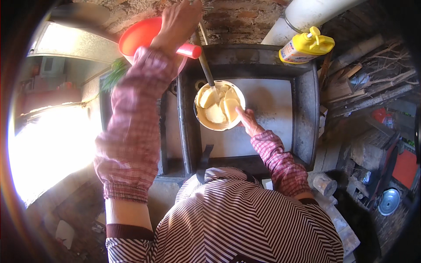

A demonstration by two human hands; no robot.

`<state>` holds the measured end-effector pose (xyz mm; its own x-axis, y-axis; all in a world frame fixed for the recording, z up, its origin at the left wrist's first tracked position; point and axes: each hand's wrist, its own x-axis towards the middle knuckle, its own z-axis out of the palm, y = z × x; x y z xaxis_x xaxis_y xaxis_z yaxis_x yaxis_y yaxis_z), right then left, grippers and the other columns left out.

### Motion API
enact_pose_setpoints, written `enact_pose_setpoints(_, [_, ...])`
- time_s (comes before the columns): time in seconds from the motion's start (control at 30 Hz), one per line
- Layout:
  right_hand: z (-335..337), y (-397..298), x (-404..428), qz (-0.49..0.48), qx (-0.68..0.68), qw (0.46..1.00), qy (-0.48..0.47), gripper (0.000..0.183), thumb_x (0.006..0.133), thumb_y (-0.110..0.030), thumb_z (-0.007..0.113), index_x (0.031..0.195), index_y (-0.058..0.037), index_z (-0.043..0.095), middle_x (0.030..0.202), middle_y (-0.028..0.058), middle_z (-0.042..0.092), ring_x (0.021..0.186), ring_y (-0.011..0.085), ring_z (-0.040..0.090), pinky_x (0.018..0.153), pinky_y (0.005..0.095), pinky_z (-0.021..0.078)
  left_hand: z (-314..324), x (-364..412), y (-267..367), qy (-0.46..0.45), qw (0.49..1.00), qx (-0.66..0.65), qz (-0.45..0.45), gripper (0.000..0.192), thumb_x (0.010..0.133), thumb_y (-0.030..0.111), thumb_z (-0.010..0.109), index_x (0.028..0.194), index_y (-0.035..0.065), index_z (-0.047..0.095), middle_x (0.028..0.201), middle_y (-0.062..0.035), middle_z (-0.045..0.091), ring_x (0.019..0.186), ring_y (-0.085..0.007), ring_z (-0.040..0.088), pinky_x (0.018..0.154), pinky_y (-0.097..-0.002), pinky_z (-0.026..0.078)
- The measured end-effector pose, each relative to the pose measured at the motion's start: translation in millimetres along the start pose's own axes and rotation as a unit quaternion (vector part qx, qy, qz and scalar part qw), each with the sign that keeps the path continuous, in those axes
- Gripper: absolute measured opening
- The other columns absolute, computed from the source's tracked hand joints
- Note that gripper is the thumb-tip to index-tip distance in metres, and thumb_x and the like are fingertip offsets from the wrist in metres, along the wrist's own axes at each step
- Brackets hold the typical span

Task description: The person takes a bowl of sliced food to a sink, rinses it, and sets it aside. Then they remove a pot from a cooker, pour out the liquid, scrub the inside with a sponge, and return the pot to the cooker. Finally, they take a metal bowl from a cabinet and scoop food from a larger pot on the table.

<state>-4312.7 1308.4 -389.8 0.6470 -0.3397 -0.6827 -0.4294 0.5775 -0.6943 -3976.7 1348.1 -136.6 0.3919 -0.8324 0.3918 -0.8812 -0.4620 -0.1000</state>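
Observation:
My right hand (250,123) grips the rim of a round enamel bowl (244,98) at its lower right. Pale, peeled slices, perhaps potato (215,113), fill the bowl. From the end of a long tap spout (205,65), a thin stream of water runs onto the slices. My left hand (181,24) reaches up to the top of the spout, at the picture's upper edge. Its fingertips are partly cut off, so its grip is unclear. Beneath the bowl is a dark-rimmed sink (269,138) with a pale bottom.
A red plastic dipper (139,34) with a stubby handle lies left of the spout, partly behind my left forearm. Green leaves (115,74) hang below it. On the sink's back right corner stands a yellow bottle (306,47). Firewood (368,85) is stacked to the right.

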Motion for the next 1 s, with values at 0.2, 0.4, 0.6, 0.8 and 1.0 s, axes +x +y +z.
enact_pose_setpoints(0.2, [-13.3,-5.0,-6.3,0.001,-0.004,1.000,0.028,0.042,0.086,-0.033,0.064,0.105,0.0050,0.061,0.092,0.0089,0.065,0.081,0.0156,0.065,0.066,0.0277,0.0557,-23.2,-114.5,81.1,0.190,0.928,-0.306,-0.095,0.013,0.078,0.005,0.060,0.091,0.0047,0.060,0.085,-0.0124,0.059,0.081,-0.0322,0.057,0.071,-0.0412,0.047])
enact_pose_setpoints(0.4, [-2.2,2.6,-2.5,-0.068,-0.035,0.997,0.022,0.038,0.085,-0.033,0.063,0.094,0.0040,0.065,0.082,0.0061,0.065,0.073,0.0124,0.059,0.065,0.0288,0.0468,51.1,-248.4,119.3,-0.083,0.902,-0.315,-0.281,0.023,0.077,0.005,0.055,0.099,0.0015,0.059,0.094,-0.0153,0.059,0.088,-0.0369,0.055,0.079,-0.0425,0.046])
enact_pose_setpoints(0.6, [-2.9,14.5,-0.6,-0.019,-0.014,0.999,0.049,0.033,0.085,-0.030,0.065,0.087,0.0024,0.064,0.077,0.0030,0.061,0.070,0.0111,0.056,0.063,0.0288,0.0451,75.8,-252.0,139.2,-0.184,0.930,-0.210,-0.240,0.038,0.073,0.012,0.062,0.110,0.0049,0.055,0.111,-0.0098,0.055,0.103,-0.0295,0.050,0.078,-0.0442,0.044])
enact_pose_setpoints(0.8, [-0.2,14.8,-4.7,-0.010,-0.020,0.999,0.029,0.037,0.087,-0.026,0.062,0.103,0.0073,0.062,0.092,0.0097,0.065,0.082,0.0158,0.063,0.070,0.0294,0.0512,85.3,-256.8,151.9,-0.205,0.920,-0.229,-0.243,0.035,0.073,0.011,0.061,0.107,0.0047,0.057,0.110,-0.0108,0.057,0.106,-0.0317,0.050,0.081,-0.0461,0.044])
enact_pose_setpoints(1.0, [-1.6,4.4,-12.2,-0.006,-0.024,0.999,0.024,0.037,0.087,-0.026,0.060,0.108,0.0056,0.060,0.095,0.0108,0.065,0.081,0.0177,0.064,0.068,0.0308,0.0540,79.2,-260.3,144.8,-0.104,0.912,-0.320,-0.236,0.031,0.074,0.009,0.060,0.105,0.0036,0.058,0.102,-0.0134,0.058,0.099,-0.0337,0.053,0.083,-0.0436,0.045])
